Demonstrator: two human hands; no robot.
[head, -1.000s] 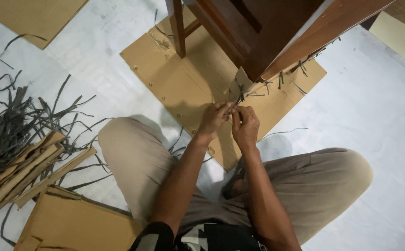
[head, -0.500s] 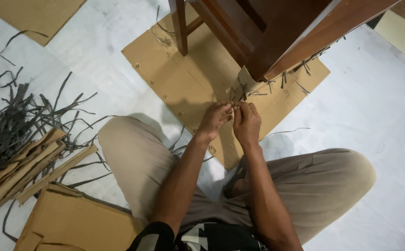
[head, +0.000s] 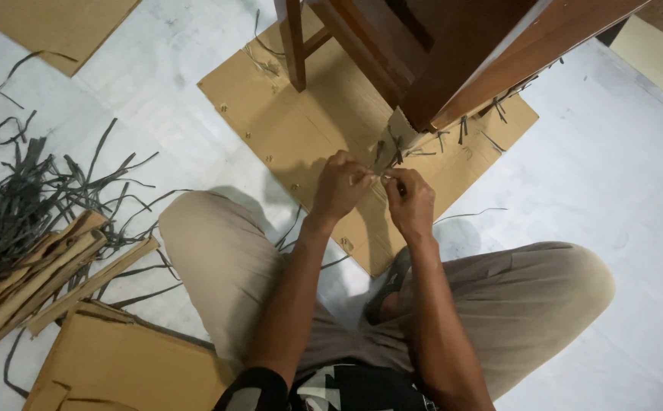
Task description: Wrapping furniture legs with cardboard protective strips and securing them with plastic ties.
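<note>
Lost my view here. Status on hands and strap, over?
Left hand and right hand pinching a thin strap between them. Cardboard-wrapped furniture leg just beyond. Nothing blocking.

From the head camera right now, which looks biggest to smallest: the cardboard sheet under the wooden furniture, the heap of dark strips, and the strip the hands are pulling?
1. Cardboard sheet, largest.
2. Heap of dark strips, smaller, though its loose spread makes this less sure.
3. Thin strip pinched between the left hand and right hand, smallest by far.
</note>
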